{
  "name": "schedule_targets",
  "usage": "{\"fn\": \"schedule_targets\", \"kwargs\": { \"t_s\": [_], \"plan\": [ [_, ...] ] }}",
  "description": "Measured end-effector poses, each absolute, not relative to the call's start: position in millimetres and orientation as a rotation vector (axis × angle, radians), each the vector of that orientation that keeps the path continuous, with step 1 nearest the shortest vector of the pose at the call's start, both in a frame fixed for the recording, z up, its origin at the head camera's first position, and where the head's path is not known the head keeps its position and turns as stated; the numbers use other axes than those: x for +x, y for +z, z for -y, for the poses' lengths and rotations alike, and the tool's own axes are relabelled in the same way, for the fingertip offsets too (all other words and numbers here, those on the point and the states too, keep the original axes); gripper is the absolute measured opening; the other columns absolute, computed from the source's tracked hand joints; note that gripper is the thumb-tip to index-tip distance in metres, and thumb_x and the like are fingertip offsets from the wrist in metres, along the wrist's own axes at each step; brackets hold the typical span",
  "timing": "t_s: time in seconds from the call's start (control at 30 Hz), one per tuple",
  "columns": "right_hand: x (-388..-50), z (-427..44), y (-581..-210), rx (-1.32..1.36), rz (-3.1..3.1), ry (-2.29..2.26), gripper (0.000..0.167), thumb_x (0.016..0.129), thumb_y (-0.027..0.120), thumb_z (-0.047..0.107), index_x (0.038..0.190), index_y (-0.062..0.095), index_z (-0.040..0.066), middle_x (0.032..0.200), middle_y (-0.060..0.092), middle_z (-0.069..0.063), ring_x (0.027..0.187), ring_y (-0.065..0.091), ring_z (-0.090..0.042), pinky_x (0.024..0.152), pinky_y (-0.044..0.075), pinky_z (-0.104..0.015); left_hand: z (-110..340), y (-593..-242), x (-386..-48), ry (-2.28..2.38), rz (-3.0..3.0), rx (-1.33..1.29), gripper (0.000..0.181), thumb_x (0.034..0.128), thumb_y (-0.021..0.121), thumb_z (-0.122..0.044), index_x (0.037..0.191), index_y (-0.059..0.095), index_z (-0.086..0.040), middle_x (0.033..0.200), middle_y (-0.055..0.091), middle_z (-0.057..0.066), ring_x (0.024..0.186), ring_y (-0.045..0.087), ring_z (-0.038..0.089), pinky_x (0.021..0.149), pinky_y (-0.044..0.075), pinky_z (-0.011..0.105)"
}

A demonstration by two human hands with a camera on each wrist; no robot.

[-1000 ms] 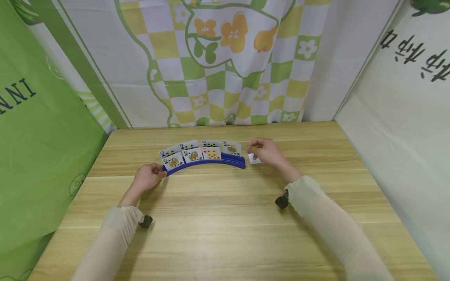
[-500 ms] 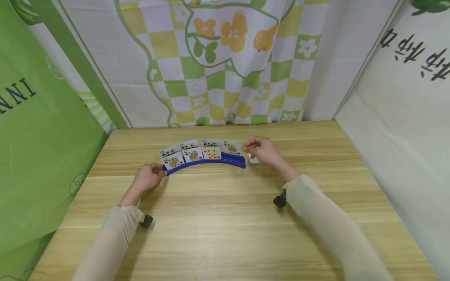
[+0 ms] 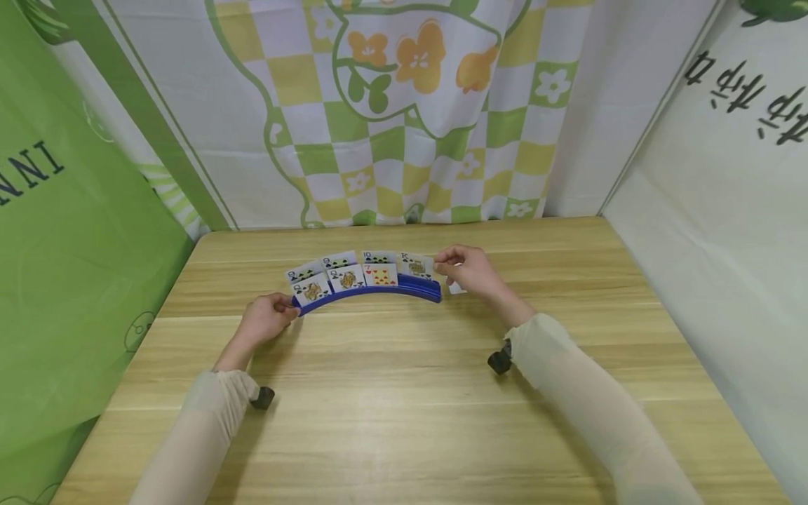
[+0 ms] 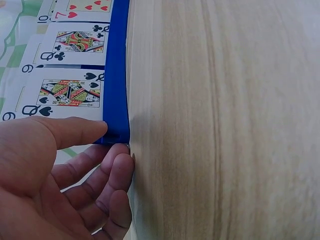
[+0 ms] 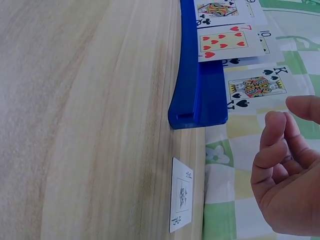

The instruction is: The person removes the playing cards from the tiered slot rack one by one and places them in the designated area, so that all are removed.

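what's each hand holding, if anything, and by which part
The left hand pinches the curved blue card holder by its left end; the right hand, beside the king of spades, appears to hold nothing.

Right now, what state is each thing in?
Curved blue card holder, partly filled.
Queen of spades, standing, front row.
Queen of clubs, standing, front row.
Seven of hearts, standing, front row.
Ten, standing, partly covered.
Two cards behind the queens, partly covered.
King of spades, standing, face visible.
Apparent joker, lying face up.
Left grip, pinching the holder's end.
Right grip, fingers bent, beside the king.
Patterned curtain, hanging.
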State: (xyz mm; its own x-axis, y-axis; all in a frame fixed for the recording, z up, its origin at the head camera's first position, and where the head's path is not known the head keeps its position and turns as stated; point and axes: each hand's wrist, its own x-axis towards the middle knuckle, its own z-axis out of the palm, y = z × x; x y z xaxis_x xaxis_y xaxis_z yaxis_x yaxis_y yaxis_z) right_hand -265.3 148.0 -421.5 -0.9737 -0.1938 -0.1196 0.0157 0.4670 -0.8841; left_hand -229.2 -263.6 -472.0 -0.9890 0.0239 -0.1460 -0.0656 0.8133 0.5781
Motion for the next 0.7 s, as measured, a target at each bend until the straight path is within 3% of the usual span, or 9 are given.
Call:
{"fn": "schedule_targets", "kwargs": {
  "t_s": [0.2,0.57,0.7],
  "plan": [
    [-267.2,-146.5,-422.8,-0.174,-2.542,-1.494,0.022,0.095,0.066,0.028,0.111,0.067,0.012,0.103,0.068,-0.009,0.091,0.066,-0.035,0.066,0.051,-0.037,263.7,-472.5,-229.1,0.916,-2.855,-0.034,0.035,0.0934,0.065,-0.021,0.116,0.065,0.005,0.105,0.072,0.023,0.084,0.067,0.025,0.068,0.048,0.026],
    [-267.0,-142.7,-420.3,-0.183,-2.538,-1.495,0.021,0.096,0.065,0.027,0.111,0.066,0.012,0.107,0.067,-0.009,0.094,0.066,-0.037,0.067,0.049,-0.033,262.3,-470.8,-227.6,0.929,-2.86,-0.034,0.035,0.0929,0.065,-0.021,0.116,0.065,0.006,0.105,0.072,0.023,0.084,0.066,0.025,0.068,0.047,0.025],
    [-267.9,-142.5,-420.4,-0.192,-2.535,-1.508,0.02,0.096,0.065,0.025,0.11,0.067,0.011,0.108,0.067,-0.01,0.092,0.066,-0.036,0.069,0.051,-0.038,262.0,-470.9,-227.6,0.931,-2.861,-0.04,0.035,0.0927,0.065,-0.02,0.116,0.065,0.006,0.104,0.072,0.023,0.084,0.066,0.025,0.068,0.047,0.025]
  ]
}}
